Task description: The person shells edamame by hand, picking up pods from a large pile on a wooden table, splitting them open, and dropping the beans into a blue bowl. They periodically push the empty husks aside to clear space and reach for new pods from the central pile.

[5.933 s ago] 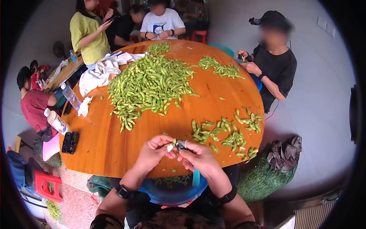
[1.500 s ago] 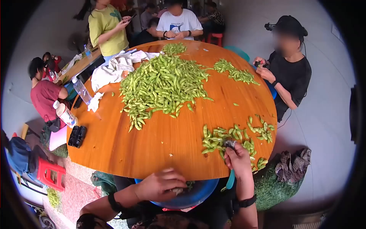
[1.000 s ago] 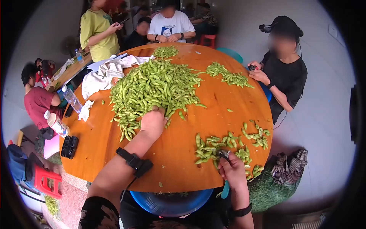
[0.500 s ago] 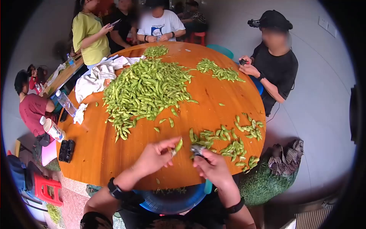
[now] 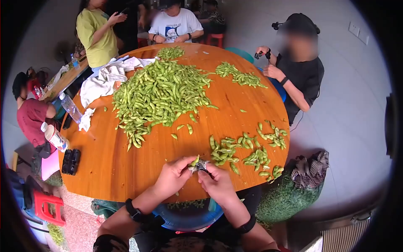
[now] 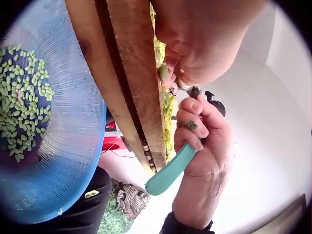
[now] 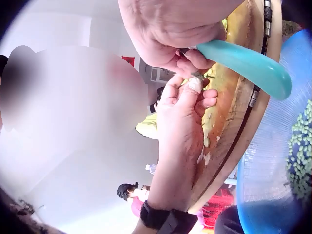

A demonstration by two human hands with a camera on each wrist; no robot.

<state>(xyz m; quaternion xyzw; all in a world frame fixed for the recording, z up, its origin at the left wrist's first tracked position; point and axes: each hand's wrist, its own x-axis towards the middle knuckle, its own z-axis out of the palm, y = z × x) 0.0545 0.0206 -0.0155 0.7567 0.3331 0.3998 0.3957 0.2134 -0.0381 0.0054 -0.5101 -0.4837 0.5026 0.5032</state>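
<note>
Over the table's near edge, my left hand (image 5: 171,176) pinches a green pod (image 5: 195,161) between thumb and fingers. My right hand (image 5: 218,183) grips a tool with a teal handle (image 6: 171,170) and a dark metal head, which meets the pod. In the right wrist view the teal handle (image 7: 248,68) sticks out from under the right hand (image 7: 180,29), close to the left hand (image 7: 181,117). A large heap of pods (image 5: 163,92) lies mid-table, with smaller groups of pods (image 5: 223,151) to the right. Below the table edge, a blue basket (image 6: 73,122) holds shelled green beans (image 6: 24,105).
White cloths (image 5: 100,84), a clear bottle (image 5: 70,107), a white bottle (image 5: 55,137) and a black case (image 5: 70,161) line the table's left side. People sit or stand around it. A green sack (image 5: 279,201) with a checked cloth stands on the floor at right.
The left hand reached to the heap and came back with a pod. The right hand moved from the pods at right toward the middle, and both hands have come together.
</note>
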